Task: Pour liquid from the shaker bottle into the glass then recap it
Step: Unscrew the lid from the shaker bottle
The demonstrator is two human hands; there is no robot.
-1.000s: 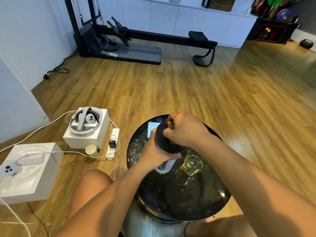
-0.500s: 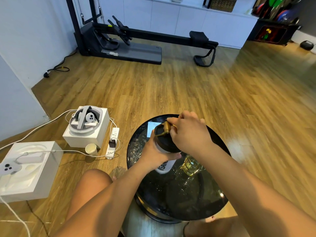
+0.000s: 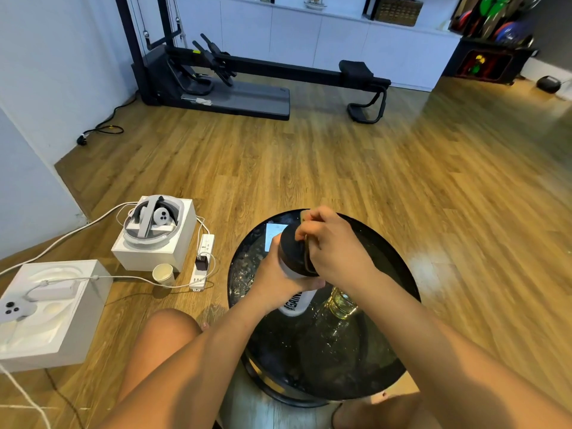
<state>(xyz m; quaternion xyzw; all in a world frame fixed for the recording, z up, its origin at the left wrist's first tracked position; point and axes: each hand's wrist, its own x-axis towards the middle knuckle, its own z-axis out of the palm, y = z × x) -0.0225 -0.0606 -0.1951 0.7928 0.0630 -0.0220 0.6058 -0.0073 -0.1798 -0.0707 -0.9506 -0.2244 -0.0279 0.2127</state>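
Observation:
The shaker bottle (image 3: 294, 300) stands upright on the round black table (image 3: 399, 292), its body clear with a white lettered band and its lid (image 3: 291, 252) black. My left hand (image 3: 275, 278) wraps around the bottle's middle from the left. My right hand (image 3: 335, 246) sits on top of the lid, fingers curled over the gold flip cap, which is mostly hidden. The glass (image 3: 342, 303) holds yellowish liquid and stands just right of the bottle, half hidden under my right wrist.
A white card (image 3: 274, 233) lies on the table's far left side. On the floor to the left stand two white boxes (image 3: 154, 239), a paper cup (image 3: 163, 274) and a power strip (image 3: 202, 261) with cables. My bare knees flank the table's near edge.
My right hand has shifted on the lid: its fingers lifted with the gold cap showing half a second ago, and now they press down over the cap. The bottle and left hand stayed put.

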